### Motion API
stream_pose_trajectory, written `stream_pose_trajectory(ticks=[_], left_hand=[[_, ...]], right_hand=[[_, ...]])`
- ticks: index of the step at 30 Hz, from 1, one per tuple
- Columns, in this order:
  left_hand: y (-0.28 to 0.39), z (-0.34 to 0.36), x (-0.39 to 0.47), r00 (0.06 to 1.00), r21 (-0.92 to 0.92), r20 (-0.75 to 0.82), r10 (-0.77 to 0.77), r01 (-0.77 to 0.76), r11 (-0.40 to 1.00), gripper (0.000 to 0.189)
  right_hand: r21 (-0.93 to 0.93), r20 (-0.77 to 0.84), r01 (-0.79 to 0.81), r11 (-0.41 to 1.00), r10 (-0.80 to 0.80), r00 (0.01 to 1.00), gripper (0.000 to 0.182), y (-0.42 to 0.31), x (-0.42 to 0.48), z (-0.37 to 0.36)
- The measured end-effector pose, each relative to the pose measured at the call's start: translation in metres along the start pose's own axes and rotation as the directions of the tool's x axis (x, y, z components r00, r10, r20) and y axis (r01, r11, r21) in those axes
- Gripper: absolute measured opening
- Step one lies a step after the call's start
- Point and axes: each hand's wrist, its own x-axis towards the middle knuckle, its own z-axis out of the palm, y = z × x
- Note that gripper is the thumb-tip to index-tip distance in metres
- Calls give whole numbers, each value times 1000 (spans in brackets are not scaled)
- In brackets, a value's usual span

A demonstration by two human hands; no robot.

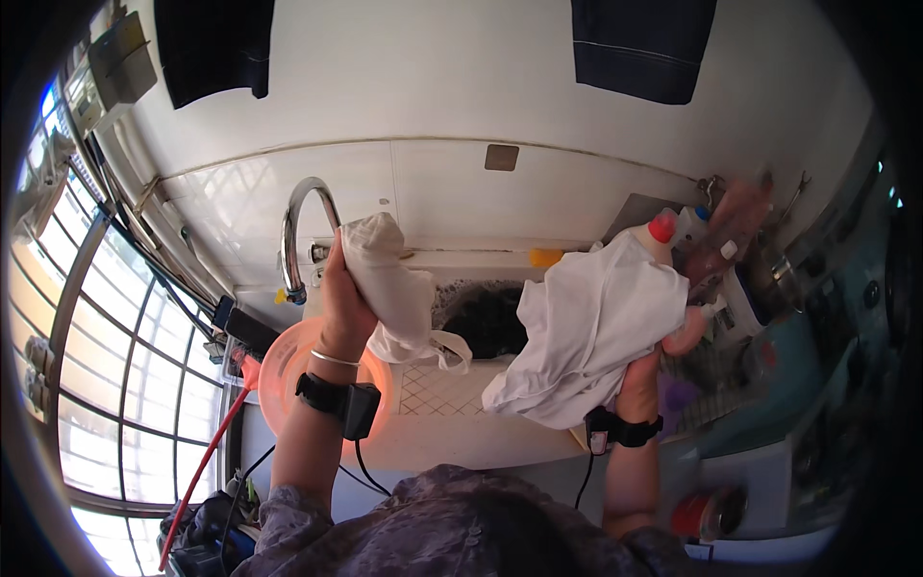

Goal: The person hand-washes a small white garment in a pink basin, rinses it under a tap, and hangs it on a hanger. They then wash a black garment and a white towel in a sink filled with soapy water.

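My left hand (345, 303) is raised beside the faucet, holding a bunched white cloth (393, 288). A thin strap-like loop of it hangs towards the basin, and the cloth hides most of the fingers. On the right, a wider white cloth (591, 317) drapes over my right hand (640, 371), which supports it from beneath; its fingers are hidden. Whether the two cloths are one piece I cannot tell. Between them, dark fabric (487, 321) lies in sudsy water in the sink basin (451, 270). A ribbed washboard surface (440, 389) slopes in front of the basin.
A chrome faucet (290, 238) arches at the left, above an orange plastic basin (277, 382). A yellow object (546, 257) sits on the back ledge. Bottles, including one with a red cap (662, 227), crowd the right. A red stick (209, 461) leans near the barred window (137, 346).
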Motion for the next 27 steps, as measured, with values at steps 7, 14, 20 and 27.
stream_pose_trajectory(ticks=[7, 14, 20, 27], left_hand=[[-24, -9, 62, 992, 209, -65, 104, -88, 974, 36], [-70, -80, 85, 974, 991, -4, 225, -26, 131, 28], [-115, -121, 39, 990, 939, -9, 140, -40, 342, 28], [-106, 38, -41, 880, 491, 383, -280, 63, 869, 82]], right_hand=[[-22, 5, -34, 999, 34, 999, 52, -3, -1, -12], [-70, 4, -77, 995, 77, 997, 51, -7, -6, -22], [-391, 112, -1, 920, 49, 992, 47, 3, 10, -36], [-689, 724, 717, 101, 68, 686, 53, 35, 29, 6]])
